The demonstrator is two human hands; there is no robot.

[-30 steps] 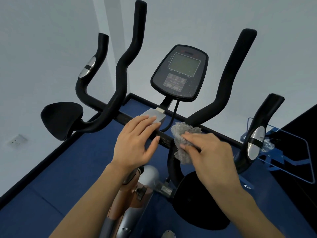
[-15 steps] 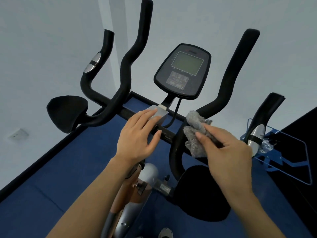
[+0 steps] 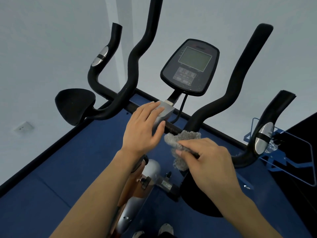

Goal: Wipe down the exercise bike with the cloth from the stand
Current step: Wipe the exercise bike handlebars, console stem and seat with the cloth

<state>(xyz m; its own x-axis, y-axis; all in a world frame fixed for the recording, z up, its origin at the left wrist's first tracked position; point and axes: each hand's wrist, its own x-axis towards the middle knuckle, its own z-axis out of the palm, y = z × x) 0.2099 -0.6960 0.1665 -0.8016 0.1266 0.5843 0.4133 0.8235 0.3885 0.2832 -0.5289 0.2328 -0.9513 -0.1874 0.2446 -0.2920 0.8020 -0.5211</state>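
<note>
Cloth [image 3: 182,145] lower, nearer left hand [image 3: 142,129].

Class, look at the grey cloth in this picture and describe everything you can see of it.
The grey cloth looks soft and fluffy, like microfibre or chenille, with a fuzzy, fringed edge. It is bunched, not spread flat, and pressed against the bike's black handlebar near its centre. The right hand grips it, fingers over its top, hiding part of it; a loose end hangs below. The left hand rests beside it on the silver bracket; whether it touches the cloth is unclear.
</note>
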